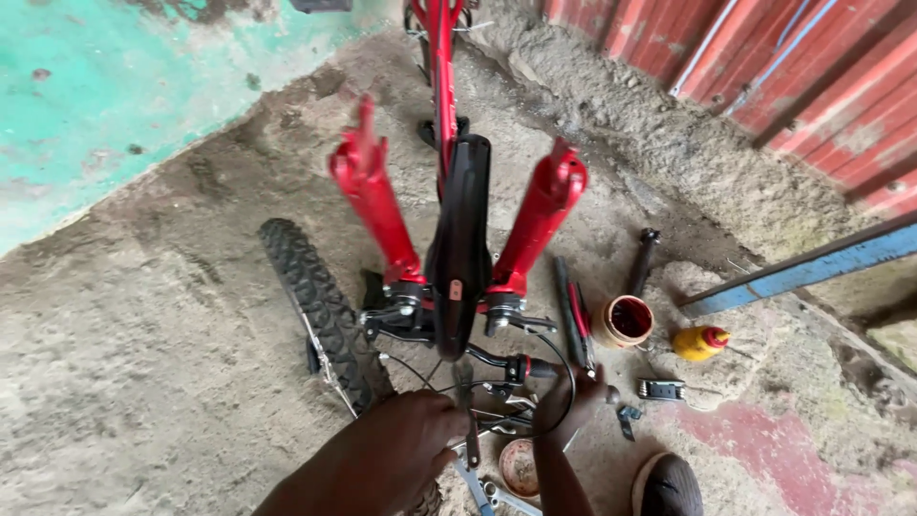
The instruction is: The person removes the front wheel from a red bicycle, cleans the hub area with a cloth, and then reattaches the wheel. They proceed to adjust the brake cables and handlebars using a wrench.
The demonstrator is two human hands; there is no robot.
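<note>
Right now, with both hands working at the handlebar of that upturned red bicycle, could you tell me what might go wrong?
1. The bicycle stands upside down on uneven ground; pulling with the left hand or right hand might tip it.
2. The loose wheel leans close to the frame and could fall towards the hands.
3. The open tin and yellow bottle sit near the spanners and could get knocked over.
</note>
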